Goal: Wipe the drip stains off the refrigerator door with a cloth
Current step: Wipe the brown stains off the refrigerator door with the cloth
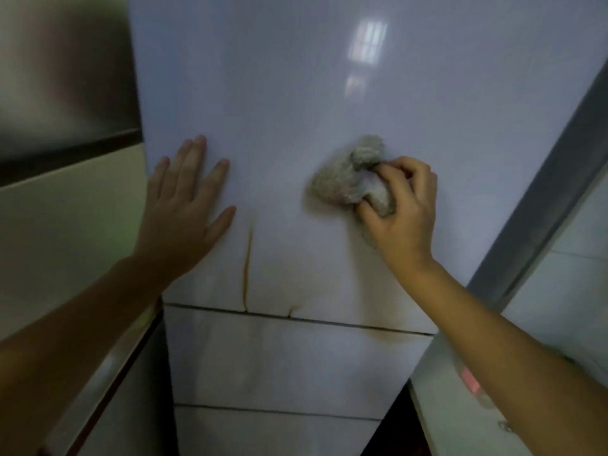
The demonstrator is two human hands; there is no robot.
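The white refrigerator door (296, 93) fills the middle of the view. A long yellowish drip stain (247, 268) runs down it to the seam at its lower edge, and a short second stain (290, 311) sits at that seam. My left hand (184, 205) rests flat on the door with straight fingers, just left of the long stain. My right hand (399, 205) grips a bunched grey-beige cloth (342, 182) and presses it against the door, up and to the right of the stains.
A second appliance with a steel top and cream front (65, 209) stands close on the left. A grey metal strip (543, 199) and white tiled wall (575, 274) lie to the right. Lower door panels (279, 363) continue below the seam.
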